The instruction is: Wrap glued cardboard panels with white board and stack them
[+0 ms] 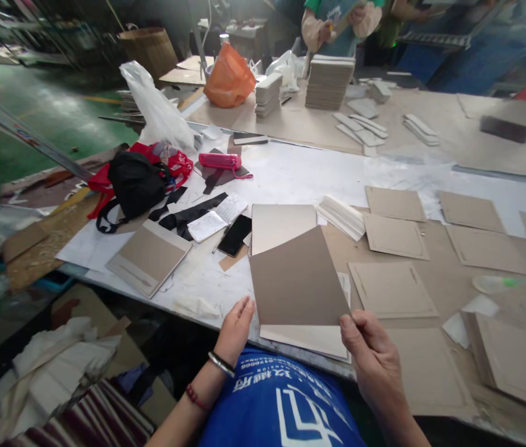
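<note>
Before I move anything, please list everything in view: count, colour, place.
sheet: one, grey-brown, middle
boards: many, tan, right side
strips: one stack, white, beyond sheet
phone: one, black, near sheet
notebook: one, white, beside phone
cylinder: one, pink, beyond notebook
bag: one, black, left end
plastic bags: several, orange, clear, beyond
tall stacks: two, greyish, far table
basket: one, brown, far left
scraps: many, mixed, around
left hand: one, bare, beside sheet
right hand: one, bare, gripping sheet

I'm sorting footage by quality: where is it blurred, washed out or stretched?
Head view: the dark block at upper right is blurred, the held board crisper; head view: the white table covering looks nearly washed out; head view: the card stack at lower right seems stretched.
</note>
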`<action>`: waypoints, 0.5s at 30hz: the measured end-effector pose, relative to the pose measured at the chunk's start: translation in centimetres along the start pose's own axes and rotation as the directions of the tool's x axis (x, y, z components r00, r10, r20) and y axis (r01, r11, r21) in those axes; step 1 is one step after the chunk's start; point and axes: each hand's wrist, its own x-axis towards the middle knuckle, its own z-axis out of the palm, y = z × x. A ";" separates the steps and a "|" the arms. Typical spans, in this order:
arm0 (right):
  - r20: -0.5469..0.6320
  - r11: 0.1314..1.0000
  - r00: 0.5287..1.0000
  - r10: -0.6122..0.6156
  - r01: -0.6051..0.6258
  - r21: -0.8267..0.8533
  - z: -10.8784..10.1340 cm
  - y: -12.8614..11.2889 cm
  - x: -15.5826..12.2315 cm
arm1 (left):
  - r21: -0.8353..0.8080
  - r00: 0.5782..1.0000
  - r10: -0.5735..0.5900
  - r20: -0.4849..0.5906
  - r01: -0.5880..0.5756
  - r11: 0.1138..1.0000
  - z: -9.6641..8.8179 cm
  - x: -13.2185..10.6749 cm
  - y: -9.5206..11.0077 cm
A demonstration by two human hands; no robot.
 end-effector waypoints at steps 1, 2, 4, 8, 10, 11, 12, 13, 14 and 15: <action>-0.014 0.999 0.999 0.038 -0.038 0.024 0.1 0.6 -0.3 | 0.009 0.996 0.018 0.091 -0.019 1.000 0.3 0.1 -0.2; -0.030 0.997 0.997 0.070 -0.068 0.044 0.2 1.0 -0.6 | 0.028 0.985 0.039 0.169 -0.044 0.999 0.6 0.2 -0.3; -0.064 0.991 0.990 0.124 -0.121 0.047 0.1 1.9 -1.0 | 0.085 0.973 0.069 0.218 -0.089 0.992 0.9 0.4 -0.3; -0.064 0.971 0.977 0.204 -0.210 -0.114 -0.9 4.1 -2.0 | 0.274 0.980 0.101 0.170 -0.145 0.951 1.1 1.1 0.1; -0.043 0.948 0.974 0.223 -0.227 -0.223 -1.5 5.7 -2.6 | 0.377 0.978 0.121 0.170 -0.178 0.909 1.2 1.4 0.0; -0.037 0.934 0.972 0.231 -0.233 -0.271 -1.7 6.6 -2.9 | 0.429 0.975 0.129 0.182 -0.197 0.882 1.3 1.6 -0.2; -0.032 0.919 0.970 0.242 -0.240 -0.314 -1.9 7.5 -3.2 | 0.480 0.970 0.138 0.199 -0.219 0.849 1.4 1.7 -0.5; -0.029 0.903 0.967 0.254 -0.247 -0.352 -2.0 8.4 -3.5 | 0.530 0.965 0.147 0.219 -0.244 0.812 1.4 1.8 -0.8; -0.028 0.887 0.964 0.266 -0.256 -0.385 -2.0 9.2 -3.8 | 0.575 0.957 0.159 0.242 -0.274 0.771 1.5 1.9 -1.1; -0.027 0.872 0.961 0.277 -0.263 -0.413 -2.1 9.9 -3.9 | 0.612 0.947 0.171 0.270 -0.306 0.729 1.5 2.1 -1.4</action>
